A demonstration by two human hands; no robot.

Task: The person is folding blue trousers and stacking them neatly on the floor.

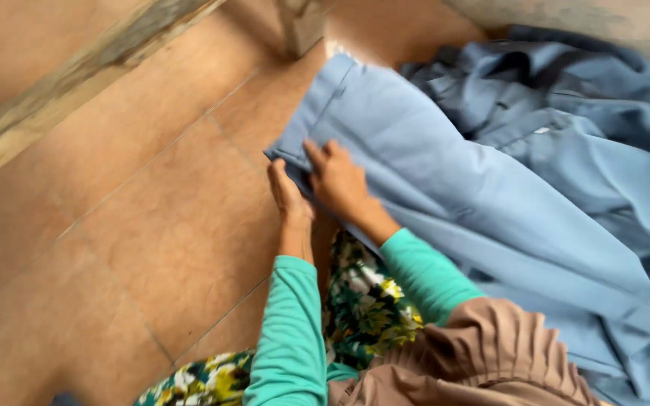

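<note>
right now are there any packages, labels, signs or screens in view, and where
None of those show.
Blue garment: spread on the tiled floor, plain, no tag visible.
Pile of blue clothes: upper right, crumpled.
Left hand: at the garment's near corner.
Right hand: flat on the same corner.
</note>
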